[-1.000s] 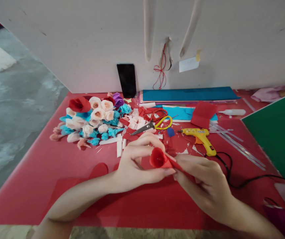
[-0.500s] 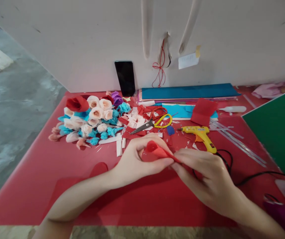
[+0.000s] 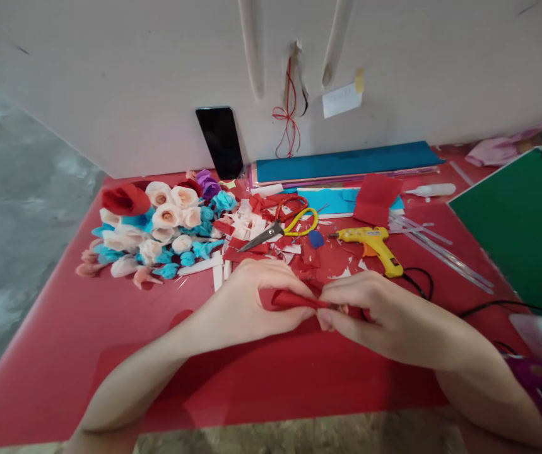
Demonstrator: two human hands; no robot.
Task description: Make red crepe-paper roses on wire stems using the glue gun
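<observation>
A rolled piece of red crepe paper (image 3: 296,301), shaped like a flower, is held between both hands above the table's front part. My left hand (image 3: 247,302) is closed around its wider end, thumb and fingers pinching toward the middle. My right hand (image 3: 375,315) pinches its narrow end, fingertips close to those of the left. The part inside the right fingers is mostly hidden. Just beyond the hands lie scissors (image 3: 271,234) with a red and a yellow handle, among red and white paper scraps (image 3: 247,224). A yellow glue gun (image 3: 370,243) rests behind my right hand.
Paper flowers (image 3: 166,217) in white, blue and red are heaped at the left. A phone (image 3: 221,142) leans on the wall. Blue paper (image 3: 346,162), a red paper square (image 3: 377,198), a small white bottle (image 3: 434,190), clear glue sticks (image 3: 450,258) and a green board (image 3: 526,227) lie right.
The red paper roll has tilted, so its open end no longer faces me. My right hand has curled further around the narrow end. The camera view has shifted slightly.
</observation>
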